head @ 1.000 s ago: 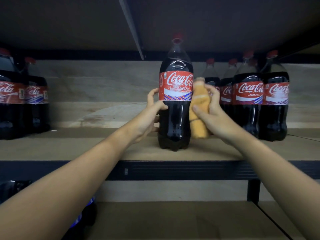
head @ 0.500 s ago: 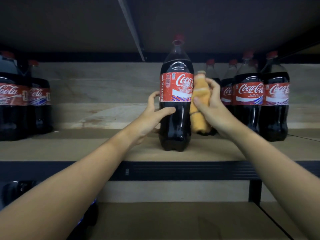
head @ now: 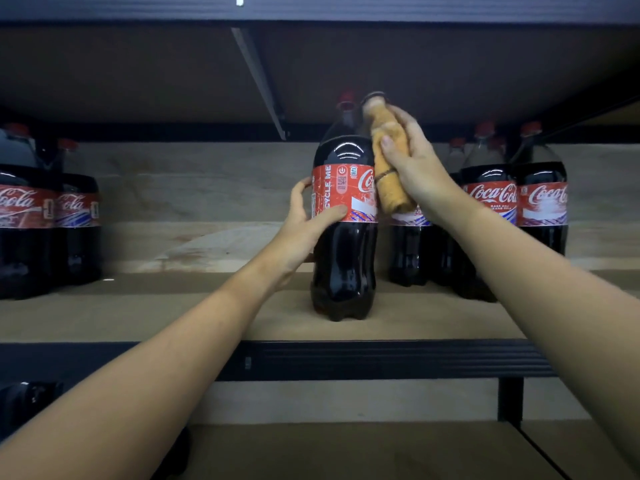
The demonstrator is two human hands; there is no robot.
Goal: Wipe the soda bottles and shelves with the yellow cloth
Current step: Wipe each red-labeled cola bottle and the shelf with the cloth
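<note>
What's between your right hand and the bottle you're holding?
The rolled yellow cloth. In the head view the right hand holds it against the upper right side of the front bottle, which the left hand grips at the label.

the picture was dim, with deep shadow under the top shelf (head: 346,74). small white shines sat on the front bottle (head: 344,237). the yellow cloth (head: 391,161) and the far left bottles (head: 48,216) looked blurry. the edges bent like a fisheye.

Cloth (head: 389,161) against upright bottle's (head: 344,244) shoulder
</note>
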